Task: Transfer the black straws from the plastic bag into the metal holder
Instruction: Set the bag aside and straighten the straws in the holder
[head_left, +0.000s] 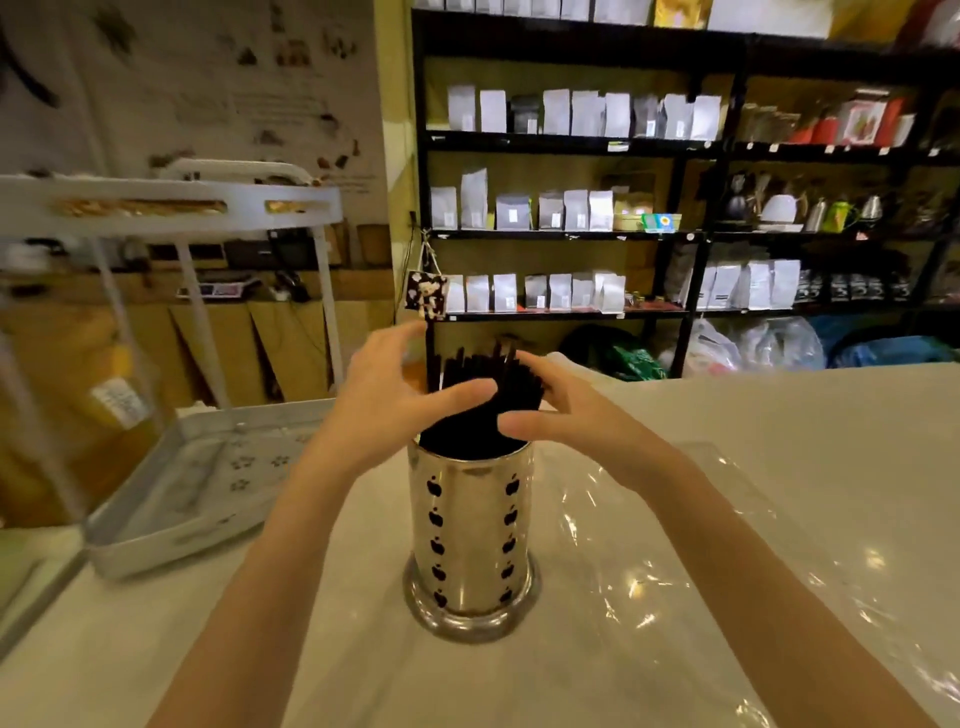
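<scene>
The metal holder (471, 540) stands upright on the white counter (779, 426) right in front of me. It is shiny and has little black apple shapes cut in its side. The black straws (480, 400) stand inside the holder, and their tops stick out above its rim. My left hand (395, 387) is on the left of the straws, fingers spread and curved, with my thumb across the bunch. My right hand (558, 402) is on the right of the straws, fingers curved around them too. The clear plastic bag (675, 561) lies flat on the counter, beside the holder on the right. A white tray (171, 499) sits left of the holder.
</scene>
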